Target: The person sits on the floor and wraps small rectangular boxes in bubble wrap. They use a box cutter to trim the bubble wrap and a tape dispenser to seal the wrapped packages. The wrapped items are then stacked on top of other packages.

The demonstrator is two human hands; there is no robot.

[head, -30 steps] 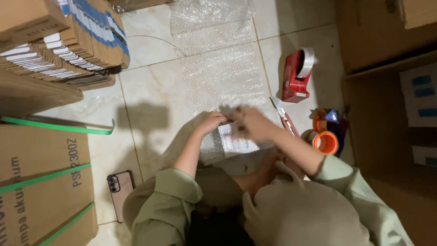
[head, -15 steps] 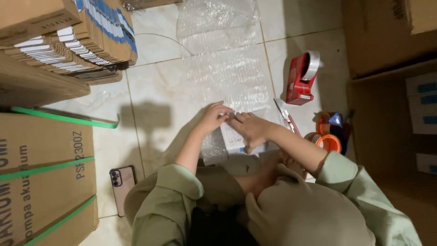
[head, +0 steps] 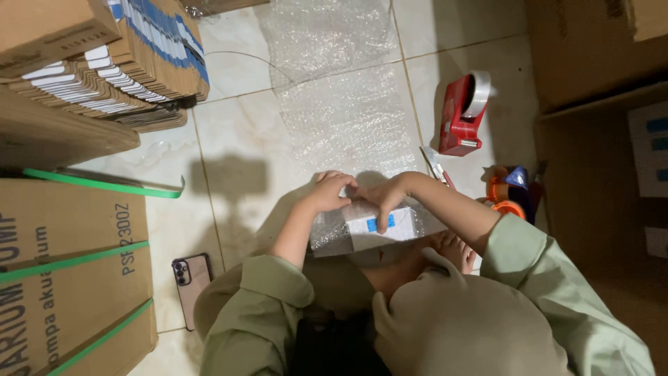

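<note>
- My left hand (head: 327,195) and right hand (head: 390,198) have come a little closer to me than a moment ago, and the small box (head: 379,224) has come with them.
- More wrap (head: 348,118) now lies over the box, so I think the fold is almost shut on top.
- The box is on the floor (head: 236,139), right in front of my knees, under both hands.
- My left fingers are bent and press down on the wrap at the box's 10 o'clock corner. My right fingers press down at its top edge. They push flat; they do not pinch.
- The wrap runs away from the box toward 12 o'clock, and there is open floor around it.
- At 2 o'clock stands the red tape holder (head: 463,111), well apart. The scissors (head: 437,167) lie just beside my right wrist.
- At 3 o'clock are tape rolls (head: 506,195), near my arm.
- At 9 o'clock are big cartons (head: 69,264), and a phone (head: 189,282) lies at 8 o'clock.
</note>
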